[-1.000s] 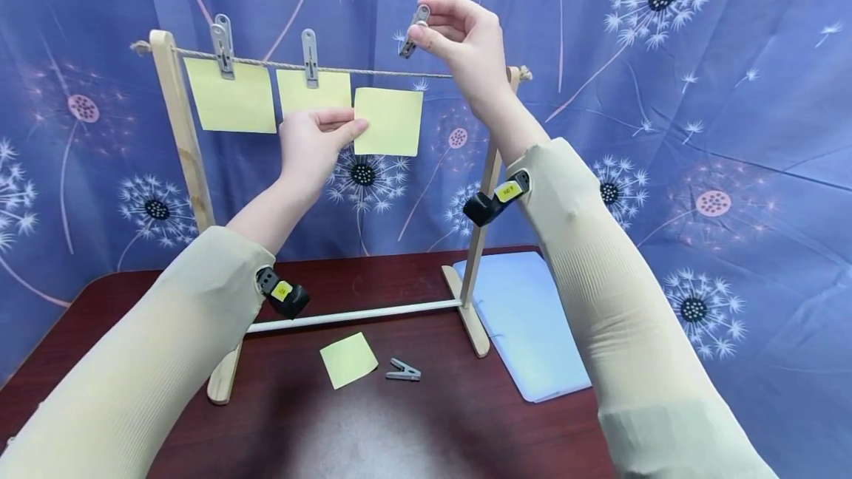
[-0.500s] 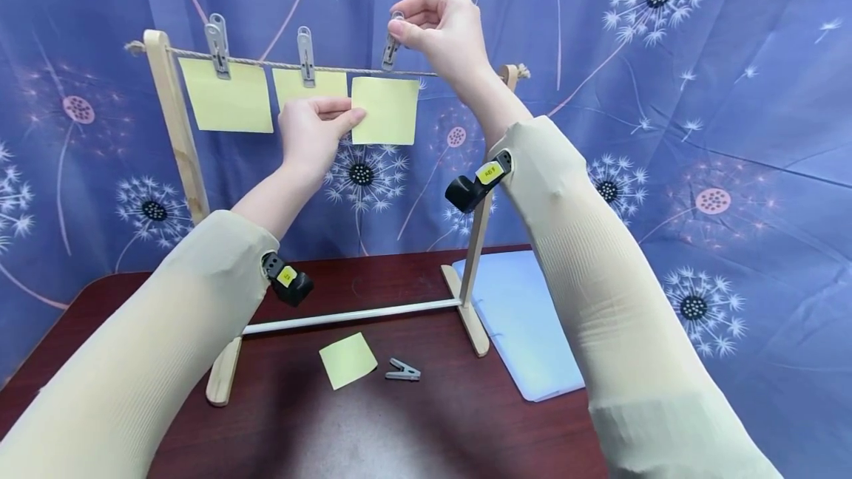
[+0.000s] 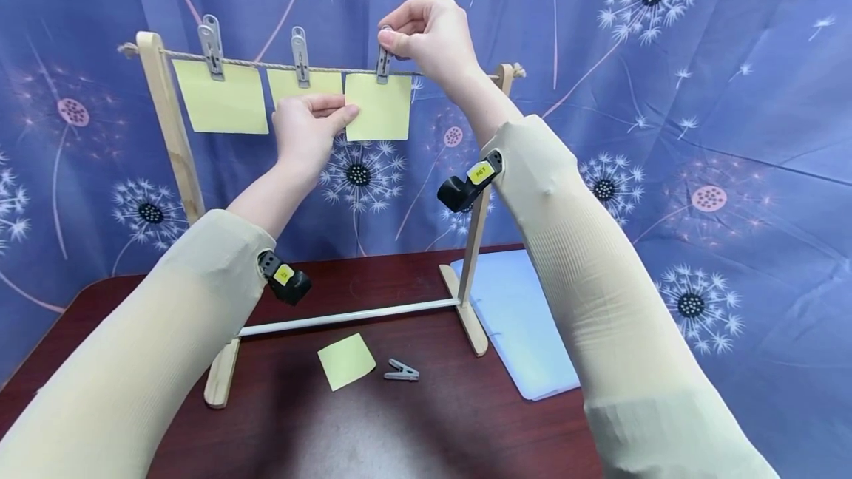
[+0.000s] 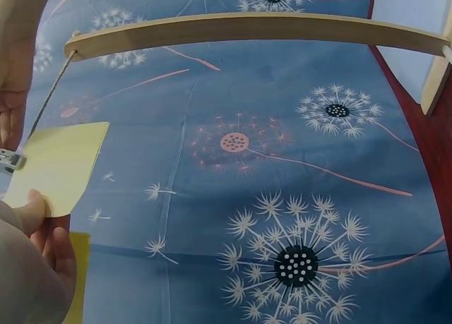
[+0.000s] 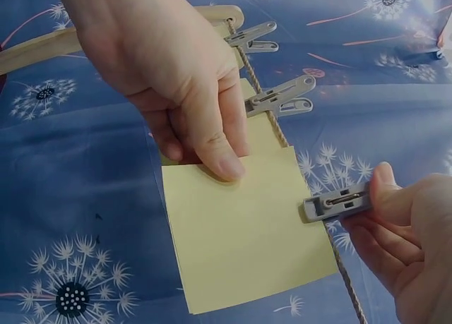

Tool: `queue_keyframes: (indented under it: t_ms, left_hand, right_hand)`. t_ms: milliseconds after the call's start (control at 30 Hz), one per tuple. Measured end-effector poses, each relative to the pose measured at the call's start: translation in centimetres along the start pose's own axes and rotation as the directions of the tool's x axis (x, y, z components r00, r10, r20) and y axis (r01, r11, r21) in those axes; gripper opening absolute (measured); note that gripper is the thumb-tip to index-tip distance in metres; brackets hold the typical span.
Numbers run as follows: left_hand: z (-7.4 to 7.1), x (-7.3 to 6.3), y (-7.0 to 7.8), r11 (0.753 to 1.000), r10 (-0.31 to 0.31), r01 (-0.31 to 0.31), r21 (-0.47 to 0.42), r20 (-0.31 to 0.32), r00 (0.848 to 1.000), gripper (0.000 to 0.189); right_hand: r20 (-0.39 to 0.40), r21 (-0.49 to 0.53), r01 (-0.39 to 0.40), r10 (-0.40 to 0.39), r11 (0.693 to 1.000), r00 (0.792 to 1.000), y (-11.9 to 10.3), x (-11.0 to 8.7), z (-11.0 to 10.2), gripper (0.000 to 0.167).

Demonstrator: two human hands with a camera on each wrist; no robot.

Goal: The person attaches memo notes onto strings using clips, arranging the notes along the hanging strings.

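My left hand (image 3: 308,128) pinches the left edge of a yellow sticky note (image 3: 379,113) between thumb and fingers, its top edge level with the rope (image 3: 256,63). In my right hand (image 3: 435,35) a grey clothespin (image 3: 383,65) is pinched by its handles, its tip overlapping the note's top edge. The right wrist view shows that clothespin (image 5: 335,202) at the note's edge beside the rope. Two more yellow notes, a left one (image 3: 222,102) and a middle one (image 3: 282,82), hang from the rope under a left clothespin (image 3: 211,48) and a middle clothespin (image 3: 301,58).
The wooden stand's left post (image 3: 169,124) and right post (image 3: 474,242) bear the rope, with a white bar (image 3: 353,316) low between them. A loose yellow note (image 3: 347,361) and a grey clothespin (image 3: 401,370) lie on the dark table (image 3: 373,427). A pale blue folder (image 3: 522,324) lies right.
The right hand has moved left and the clothespin has come down onto the note's top edge. My left hand has raised the note to the rope.
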State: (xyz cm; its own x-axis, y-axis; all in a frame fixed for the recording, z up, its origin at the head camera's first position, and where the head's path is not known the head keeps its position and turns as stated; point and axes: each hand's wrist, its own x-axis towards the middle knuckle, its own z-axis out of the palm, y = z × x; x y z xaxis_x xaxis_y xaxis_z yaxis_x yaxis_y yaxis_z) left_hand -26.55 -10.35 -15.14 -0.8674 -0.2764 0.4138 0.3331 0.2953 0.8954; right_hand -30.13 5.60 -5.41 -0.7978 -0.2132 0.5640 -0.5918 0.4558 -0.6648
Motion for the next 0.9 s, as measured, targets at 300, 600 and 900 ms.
queue_keyframes:
  t_ms: [300,600,900]
  left_hand:
    - [0.15,0.07,-0.08,1.000,-0.013,0.014,-0.003,0.010,1.000,0.035]
    - [0.07,0.10,-0.13,1.000,0.008,-0.008,-0.007,0.005,1.000,0.035]
    - [0.11,0.11,-0.40,1.000,0.002,-0.002,-0.002,0.010,1.000,0.035]
  right_hand:
    - [0.040,-0.021,-0.055,0.056,0.998,0.998,0.00,-0.06,0.10,0.014]
    - [0.073,-0.024,-0.069,0.071,0.997,0.995,0.12,-0.07,0.25,0.017]
    - [0.099,-0.032,-0.093,0.096,0.995,0.990,0.27,-0.22,0.45,0.022]
